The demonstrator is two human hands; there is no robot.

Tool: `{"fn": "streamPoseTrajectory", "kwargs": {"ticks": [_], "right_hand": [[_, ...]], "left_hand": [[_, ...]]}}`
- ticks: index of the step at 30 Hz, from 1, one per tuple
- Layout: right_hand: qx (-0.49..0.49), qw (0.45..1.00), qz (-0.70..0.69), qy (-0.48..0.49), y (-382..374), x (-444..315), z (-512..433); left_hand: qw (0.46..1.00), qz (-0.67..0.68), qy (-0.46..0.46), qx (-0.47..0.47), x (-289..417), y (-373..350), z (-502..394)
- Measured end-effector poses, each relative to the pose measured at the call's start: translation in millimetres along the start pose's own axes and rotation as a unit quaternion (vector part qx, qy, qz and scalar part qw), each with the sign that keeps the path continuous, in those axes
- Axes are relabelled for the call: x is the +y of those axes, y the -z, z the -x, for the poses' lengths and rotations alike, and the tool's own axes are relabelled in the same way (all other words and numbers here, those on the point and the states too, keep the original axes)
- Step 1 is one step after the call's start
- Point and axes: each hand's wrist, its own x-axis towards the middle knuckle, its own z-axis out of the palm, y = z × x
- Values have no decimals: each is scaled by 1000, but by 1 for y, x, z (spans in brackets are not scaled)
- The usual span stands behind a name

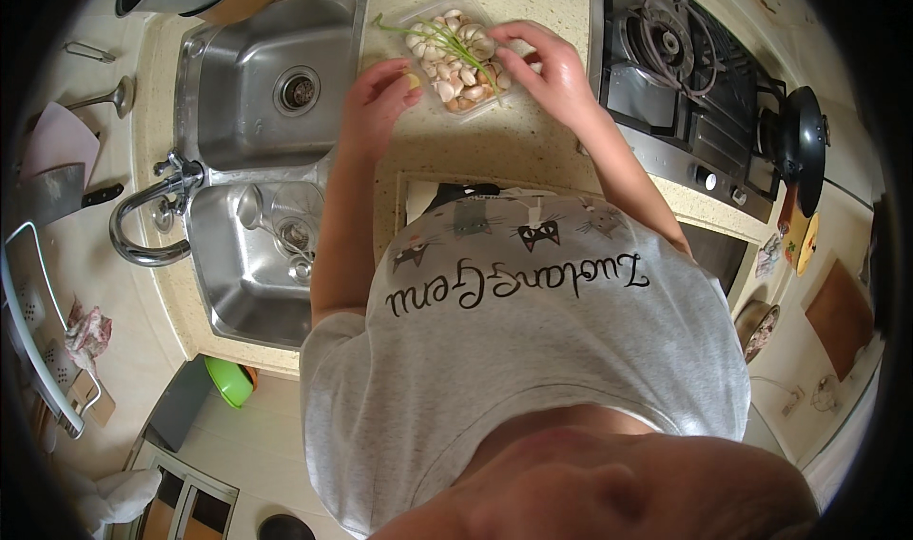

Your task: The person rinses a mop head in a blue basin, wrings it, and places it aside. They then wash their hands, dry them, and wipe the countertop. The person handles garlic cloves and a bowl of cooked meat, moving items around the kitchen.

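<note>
My left hand [376, 105] pinches a small yellowish piece [412, 81], maybe a peeled clove or ginger, just left of a clear plastic container [463, 118]. Garlic bulbs [426, 42] and loose garlic cloves [448, 87] fill the container, which stands on the speckled countertop [485, 151]. Thin green stalks [444, 35] lie across the garlic. At the container's right side is my right hand [549, 65], thumb and fingers curved apart beside a large garlic bulb [474, 40]. Whether they grip the bulb or the rim cannot be made out.
Left of the container is a steel double sink [242, 105] with a chrome faucet [153, 247]; a glass vessel [296, 208] lies in its nearer basin. On the right are a gas hob [663, 76] and a black pan [806, 151]. A knife [103, 195] hangs at far left.
</note>
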Motion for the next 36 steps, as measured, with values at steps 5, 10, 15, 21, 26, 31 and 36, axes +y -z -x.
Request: {"fn": "streamPoseTrajectory", "kwargs": {"ticks": [5, 10, 15, 21, 26, 31, 36], "right_hand": [[-84, 973, 214, 29, -33, -2, -29], [-127, 959, 207, 144, -37, 2, -4], [-144, 974, 129, 114, -35, 5, 18], [-52, 973, 225, 29, -29, 3, -9], [-120, 980, 157, -12, -35, -9, -10], [-183, 977, 64, 90, -44, -5, 20], [-103, 988, -27, 114, -26, 9, 47]], "left_hand": [[998, 54, 13, 23, -3, 7, 2], [999, 9, -12, 32, -4, 12, 9], [1000, 3, -19, 15, -1, 9, 8], [998, -59, -23, -13, 1, -10, -9], [997, -60, -38, -21, 0, -18, -18], [998, -37, -41, 9, -1, -16, -14], [998, -55, -35, 18, 2, -15, -14]]}}
